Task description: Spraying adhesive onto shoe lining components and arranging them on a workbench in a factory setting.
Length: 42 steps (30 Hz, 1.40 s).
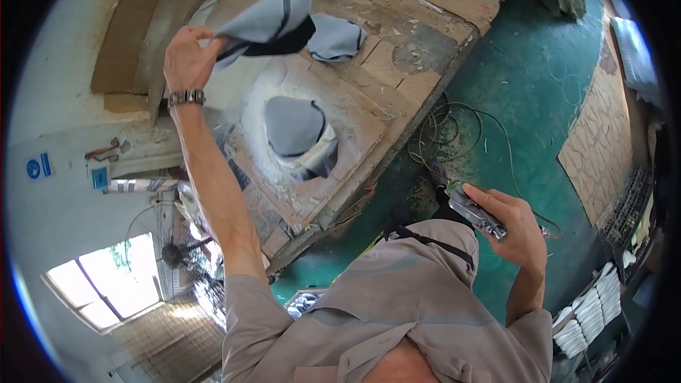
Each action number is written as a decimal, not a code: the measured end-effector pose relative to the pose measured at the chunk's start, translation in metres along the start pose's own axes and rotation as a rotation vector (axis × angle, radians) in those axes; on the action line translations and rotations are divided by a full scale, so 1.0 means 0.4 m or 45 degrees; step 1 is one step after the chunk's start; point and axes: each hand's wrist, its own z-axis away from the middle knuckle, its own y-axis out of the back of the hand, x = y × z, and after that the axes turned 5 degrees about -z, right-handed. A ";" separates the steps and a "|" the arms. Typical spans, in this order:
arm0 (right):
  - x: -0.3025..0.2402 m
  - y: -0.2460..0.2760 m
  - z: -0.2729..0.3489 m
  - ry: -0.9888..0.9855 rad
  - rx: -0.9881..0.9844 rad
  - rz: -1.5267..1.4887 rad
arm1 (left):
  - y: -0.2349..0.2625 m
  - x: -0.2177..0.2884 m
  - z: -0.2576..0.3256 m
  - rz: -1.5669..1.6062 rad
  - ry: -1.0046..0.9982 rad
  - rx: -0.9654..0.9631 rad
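Left hand [186,57] raised over the worktop's [355,110] far left corner, fingers pinched shut on one edge of a grey cloth piece [266,21]; it droops and folds, so we judge it light, limp, best held at an edge. Right hand [514,223] wrapped closed around a grey metal hand tool [477,214] trailing a cord, off the worktop's near edge; likely rigid, heavier. Two more grey pieces [294,128] lie on the dusty, worn board.

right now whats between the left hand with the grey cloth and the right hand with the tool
In the head view, between the left hand holding grey fabric and the right hand gripping a metal tool lies the worn workbench with another grey piece.
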 end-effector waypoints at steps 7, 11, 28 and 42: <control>0.056 0.005 0.059 -0.244 0.094 0.060 | -0.343 0.222 -0.178 -0.134 0.082 0.598; 0.066 -0.006 0.077 -0.343 0.157 0.072 | -0.712 0.459 -0.177 -0.347 0.288 0.200; -0.038 -0.037 -0.135 0.087 -0.270 -0.015 | -0.505 0.098 0.825 0.029 0.818 -0.405; -0.246 -0.086 -0.142 0.349 -0.324 0.090 | -0.606 0.057 0.885 0.310 0.806 -0.240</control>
